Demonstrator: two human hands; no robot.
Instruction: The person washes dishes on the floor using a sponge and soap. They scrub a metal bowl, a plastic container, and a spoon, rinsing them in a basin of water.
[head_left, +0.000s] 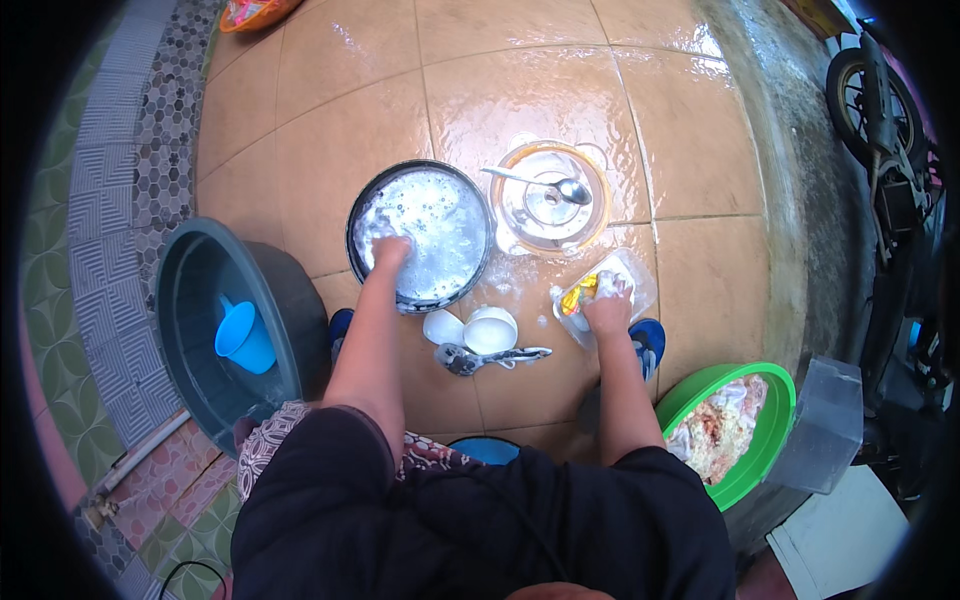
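Observation:
A round dark-rimmed pan (450, 225) of soapy water stands on the tiled floor. My left hand (391, 249) reaches into it, its fingers partly hidden by suds. Over a transparent plastic container (639, 274), my right hand (609, 304) is covered in white foam beside a yellow packet (579, 294); whether it grips anything is unclear. Between my arms are a white bowl (490, 331), another white piece of dishware (443, 328) and foamy dark-headed utensils (461, 360). Beyond them, a metal spoon (571, 191) lies across a round transparent lid (517, 206).
On the left, a large grey tub (289, 292) holds a blue dipper (251, 341). At right stand a green basin (780, 401) containing food-like scraps and a transparent box (821, 427). A motorcycle (889, 172) is farther right. The floor tiles (517, 90) are wet.

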